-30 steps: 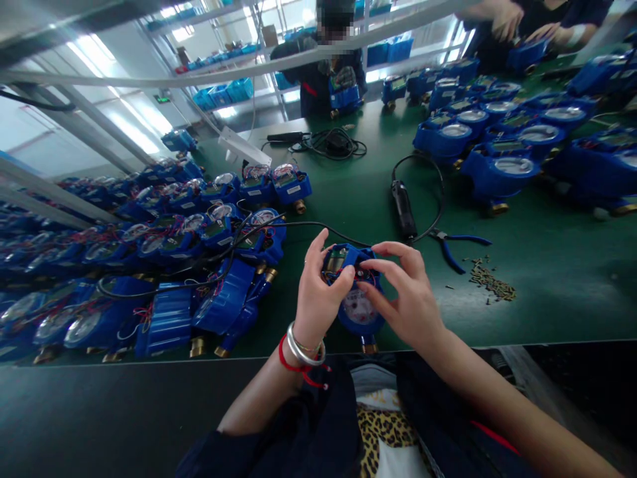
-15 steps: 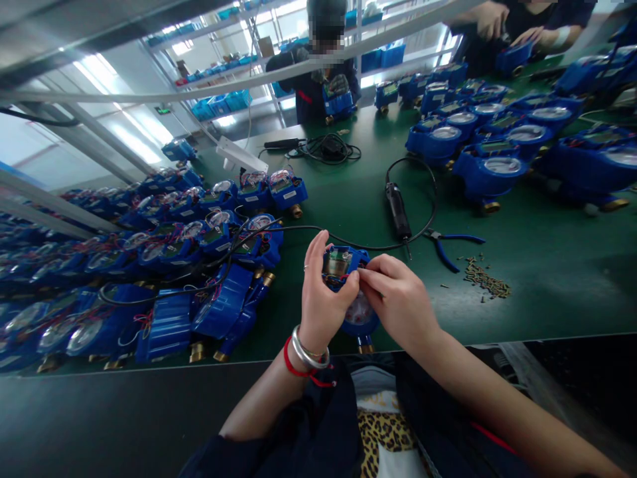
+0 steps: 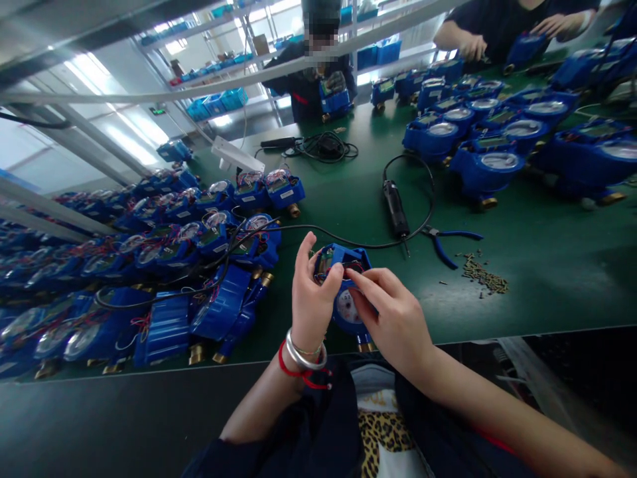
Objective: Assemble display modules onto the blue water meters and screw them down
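Observation:
A blue water meter [image 3: 348, 255] with an open top and a round dial stands at the near edge of the green table [image 3: 547, 265]. My left hand [image 3: 311, 299] grips its left side, thumb pressed on the open top. My right hand [image 3: 393, 315] lies against its right side, fingers pinched at the red wires inside the top. A silver bangle and red cord ring my left wrist.
Several blue meters [image 3: 164, 259] crowd the left, more stand at the back right [image 3: 488, 146]. An electric screwdriver [image 3: 395, 207] with black cable, blue-handled pliers [image 3: 448, 242] and a pile of small screws [image 3: 485, 275] lie right of my hands. Two other people work across the table.
The meter's top cover has shifted under my fingers. My right fingers moved from the lid to the wires inside. My view drifted slightly.

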A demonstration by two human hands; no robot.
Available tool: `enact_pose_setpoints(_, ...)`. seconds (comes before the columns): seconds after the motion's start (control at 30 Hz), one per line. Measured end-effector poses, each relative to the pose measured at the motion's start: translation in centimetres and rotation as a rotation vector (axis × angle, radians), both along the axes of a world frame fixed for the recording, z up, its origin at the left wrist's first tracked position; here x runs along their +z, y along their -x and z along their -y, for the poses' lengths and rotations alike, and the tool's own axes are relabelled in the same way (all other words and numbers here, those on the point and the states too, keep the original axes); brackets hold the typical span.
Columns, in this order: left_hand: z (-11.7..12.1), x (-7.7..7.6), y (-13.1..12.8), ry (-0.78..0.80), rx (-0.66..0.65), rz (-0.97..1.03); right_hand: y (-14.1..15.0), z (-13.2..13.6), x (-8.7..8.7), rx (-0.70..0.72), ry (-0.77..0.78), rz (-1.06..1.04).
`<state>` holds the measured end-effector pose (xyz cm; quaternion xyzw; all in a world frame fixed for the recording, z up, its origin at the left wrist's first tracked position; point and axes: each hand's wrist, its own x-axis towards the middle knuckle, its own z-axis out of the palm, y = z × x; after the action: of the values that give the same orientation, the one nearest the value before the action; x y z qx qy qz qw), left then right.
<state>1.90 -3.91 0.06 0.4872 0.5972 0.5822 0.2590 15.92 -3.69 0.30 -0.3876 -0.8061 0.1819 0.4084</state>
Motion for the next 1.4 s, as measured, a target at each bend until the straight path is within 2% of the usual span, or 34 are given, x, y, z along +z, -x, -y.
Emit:
enact_pose_setpoints(0.1, 0.1, 0.2, 0.2, 0.033, -0.048, 0.093, 0.5, -1.0, 0.3, -0.024, -0.044, 0.016)
enact_pose_setpoints(0.3, 0.1, 0.4, 0.5, 0.072, -0.074, 0.145, 0.9, -2.3, 0.9, 0.063, -0.022, -0.006)
enact_pose_setpoints(0.43, 0.1, 0.5, 0.5, 0.069, -0.090, 0.189, 0.9, -2.1, 0.8, 0.150, 0.087, -0.093)
enact_pose_setpoints(0.57, 0.0, 0.9, 0.4, 0.075, -0.106, 0.271, 1.1, -1.9, 0.8, 0.144, 0.229, -0.157)
enact_pose_setpoints(0.73, 0.0, 1.2, 0.4, 0.070, -0.108, 0.324, 1.2, -1.9, 1.1, 0.157, 0.303, -0.180)
enact_pose_setpoints(0.87, 0.0, 0.8, 0.4, 0.036, -0.109, 0.239, 0.9, -2.0, 1.3, 0.186, 0.363, -0.202)
enact_pose_setpoints(1.03, 0.1, 0.2, 0.1, -0.072, -0.085, 0.044, 0.3, -2.1, 0.7, 0.133, 0.448, -0.271)
enact_pose_setpoints(1.27, 0.1, -0.1, -0.3, -0.119, -0.020, -0.148, 0.3, -1.6, 0.4, -0.122, 0.206, -0.158)
enact_pose_setpoints(1.4, 0.3, 0.0, -0.7, -0.103, 0.010, -0.235, 0.3, -0.9, 0.8, -0.149, 0.183, -0.129)
